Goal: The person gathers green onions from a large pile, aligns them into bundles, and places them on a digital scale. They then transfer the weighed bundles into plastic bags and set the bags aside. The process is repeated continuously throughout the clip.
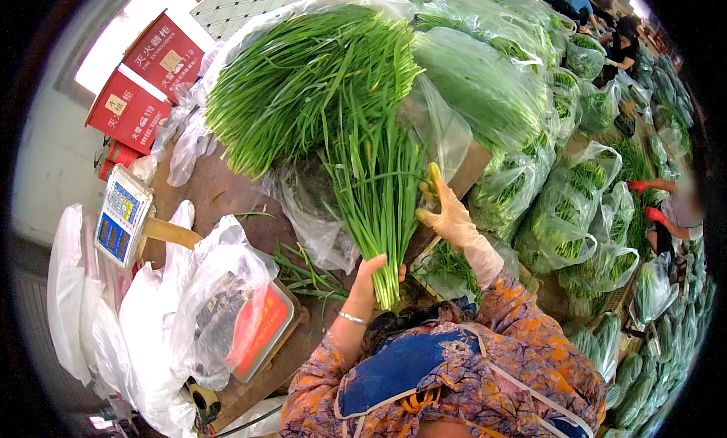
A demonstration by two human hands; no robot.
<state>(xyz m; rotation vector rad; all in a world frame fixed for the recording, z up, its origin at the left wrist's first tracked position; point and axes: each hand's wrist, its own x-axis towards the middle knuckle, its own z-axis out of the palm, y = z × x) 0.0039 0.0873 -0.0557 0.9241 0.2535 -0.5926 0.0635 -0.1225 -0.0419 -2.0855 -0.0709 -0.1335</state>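
A bunch of long green garlic chives stretches out before me, its pale cut ends toward my body. My left hand, bare with a bracelet at the wrist, is wrapped round the stems near those ends. On the bunch's right side is my right hand in a pale glove with yellow fingertips. Its thumb and fingers are spread, with nothing seen between them. The bunch's leafy tips overlap a large heap of loose chives on clear plastic. Whether the right fingertips touch the leaves is hard to tell.
Left stand a scale display and a scale platform partly under white plastic bags. Loose stalks lie on the brown table. Bagged greens crowd the right. Red boxes stand far left; other people work far right.
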